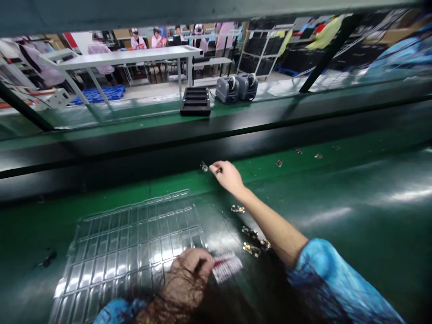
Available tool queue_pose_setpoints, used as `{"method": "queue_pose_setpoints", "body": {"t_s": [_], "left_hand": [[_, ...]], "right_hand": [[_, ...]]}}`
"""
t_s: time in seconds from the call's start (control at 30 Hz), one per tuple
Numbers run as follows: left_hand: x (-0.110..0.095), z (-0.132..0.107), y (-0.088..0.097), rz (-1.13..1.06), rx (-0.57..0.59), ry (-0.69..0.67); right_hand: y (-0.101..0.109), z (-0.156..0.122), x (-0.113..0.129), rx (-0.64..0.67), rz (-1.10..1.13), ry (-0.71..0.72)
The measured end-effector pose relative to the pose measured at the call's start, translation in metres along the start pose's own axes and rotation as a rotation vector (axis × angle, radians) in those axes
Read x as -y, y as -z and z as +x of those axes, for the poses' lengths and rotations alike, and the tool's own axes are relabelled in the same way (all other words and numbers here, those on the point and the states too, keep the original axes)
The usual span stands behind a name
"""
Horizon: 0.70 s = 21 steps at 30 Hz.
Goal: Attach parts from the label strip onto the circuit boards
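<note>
Right hand (230, 176) pinches a small part (218, 170) at twelve o'clock; left hand (187, 274) grips a card (227, 266). Tray (131, 252) shows no parts; several boards (251, 239) lie loose.

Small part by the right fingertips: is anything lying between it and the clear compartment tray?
Nothing visible blocks it. Between the small part at the right hand and the clear tray lies bare green belt. Other loose parts sit right of the tray.
</note>
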<state>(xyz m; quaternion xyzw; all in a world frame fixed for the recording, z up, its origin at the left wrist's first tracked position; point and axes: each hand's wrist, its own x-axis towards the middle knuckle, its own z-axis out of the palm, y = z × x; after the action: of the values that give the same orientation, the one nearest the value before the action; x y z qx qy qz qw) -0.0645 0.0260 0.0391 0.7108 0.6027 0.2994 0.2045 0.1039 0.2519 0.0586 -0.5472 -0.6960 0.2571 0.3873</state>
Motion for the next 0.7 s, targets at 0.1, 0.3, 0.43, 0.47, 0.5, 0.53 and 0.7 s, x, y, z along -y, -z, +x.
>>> {"method": "queue_pose_setpoints", "body": {"t_s": [0.1,0.3,0.43,0.47,0.5,0.53,0.7], "left_hand": [[0.002,0.006,0.013,-0.201,0.052,0.141],[0.004,0.005,0.02,-0.348,0.14,0.196],[-0.004,-0.002,0.017,-0.476,0.243,0.238],[-0.006,-0.003,0.016,-0.507,0.262,0.244],[-0.008,-0.003,0.015,-0.534,0.275,0.248],[-0.011,-0.003,0.014,-0.556,0.286,0.252],[-0.022,0.0,0.014,-0.612,0.247,0.151]], "right_hand": [[0.012,-0.033,0.011,0.07,0.063,0.123],[0.04,-0.171,0.02,0.25,0.146,0.46],[0.041,-0.199,0.017,0.166,0.155,0.404],[0.042,-0.201,0.017,0.15,0.165,0.386],[0.043,-0.204,0.016,0.134,0.173,0.367],[0.044,-0.206,0.016,0.12,0.177,0.352],[0.05,-0.219,0.02,0.046,0.136,0.334]]}}
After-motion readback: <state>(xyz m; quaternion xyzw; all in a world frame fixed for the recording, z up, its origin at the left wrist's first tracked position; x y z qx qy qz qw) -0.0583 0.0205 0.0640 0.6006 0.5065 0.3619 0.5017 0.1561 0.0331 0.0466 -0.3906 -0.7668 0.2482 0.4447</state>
